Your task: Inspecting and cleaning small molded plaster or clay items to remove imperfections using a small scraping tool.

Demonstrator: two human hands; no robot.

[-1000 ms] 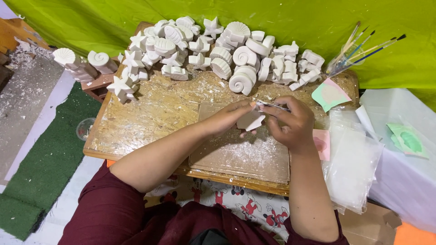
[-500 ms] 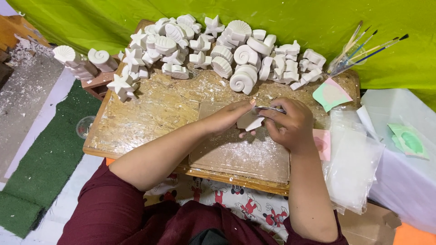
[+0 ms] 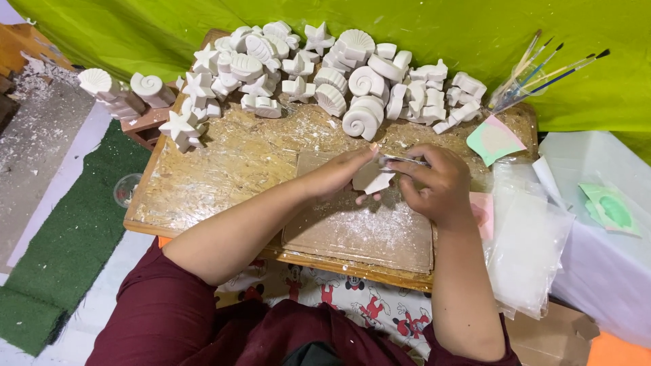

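A: Left hand?
B: Fingers pinch a small white plaster piece above the brown board at the wooden tabletop's near edge.
A: Right hand?
B: Closed around a thin metal tool, its tip touching the piece.
A: Surroundings?
B: White shell and starfish casts heaped along the far edge; paintbrushes at the far right corner.

Green cloth backdrop behind wooden table; green mat on pale floor.
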